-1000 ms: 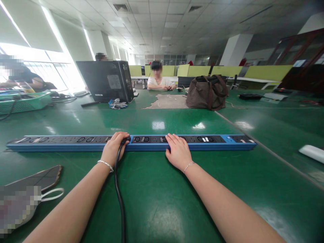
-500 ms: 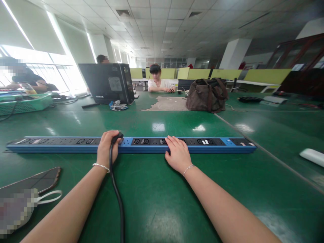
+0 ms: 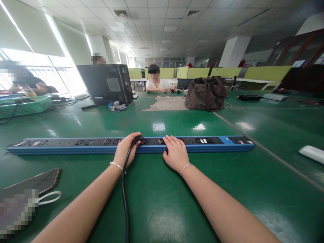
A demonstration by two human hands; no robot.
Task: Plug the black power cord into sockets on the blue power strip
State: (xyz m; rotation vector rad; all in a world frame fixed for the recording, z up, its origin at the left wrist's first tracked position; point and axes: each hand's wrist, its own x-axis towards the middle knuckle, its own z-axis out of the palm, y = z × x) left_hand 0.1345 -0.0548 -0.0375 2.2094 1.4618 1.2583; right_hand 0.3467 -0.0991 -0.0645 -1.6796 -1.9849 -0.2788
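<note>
A long blue power strip [image 3: 83, 150] with black sockets lies crosswise on the green table [image 3: 157, 189]. My left hand [image 3: 125, 148] is closed around a black power plug [image 3: 138, 138] over the strip's middle sockets. Whether the plug sits in a socket or just above it, I cannot tell. Its black cord [image 3: 124, 195] runs down past my wrist to the bottom of the view. To the right, my right hand [image 3: 176, 152] rests on the strip with fingers stretched out, covering some sockets.
At lower left lie a phone [image 3: 37, 182] and a blurred item with a white loop [image 3: 50, 197]. Farther back stand a green basket [image 3: 27, 108], a black computer case [image 3: 106, 84], gloves [image 3: 116, 106] and a brown bag [image 3: 205, 94]. Other people sit beyond the table.
My left hand has moved right along the strip with the plug and cord, closer to my right hand. My right hand keeps its place on the strip.
</note>
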